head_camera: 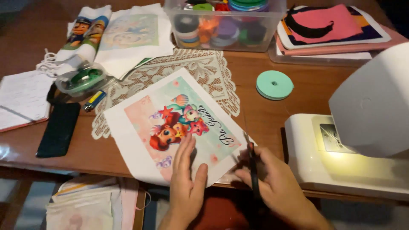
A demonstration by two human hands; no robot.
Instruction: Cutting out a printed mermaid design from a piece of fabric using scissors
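One printed fabric sheet (170, 127), with a cartoon mermaid picture, lies tilted on the wooden table (260, 115), its far corner over a lace doily (200, 72). The left hand (186, 179) rests flat on the sheet's near edge, fingers straight and together, pressing it down and gripping nothing. The right hand (277, 187), at 3 o'clock from the left, is closed around one pair of dark scissors (252, 164); the blades point toward 12 o'clock and meet the sheet's right edge, so the sheet lies at 10 o'clock from that grip.

One clear plastic bin (264, 38) at 12 o'clock holds several ribbon rolls in black, purple, orange and green; the exact count is hard to tell. One mint-green ribbon roll (275, 84) lies alone at 1 o'clock. A small clear tub (81, 80) at 10 o'clock holds something green. One white sewing machine (353, 140) stands at 3 o'clock, one black phone (59, 130) at 9 o'clock beside an open notebook (21, 100).
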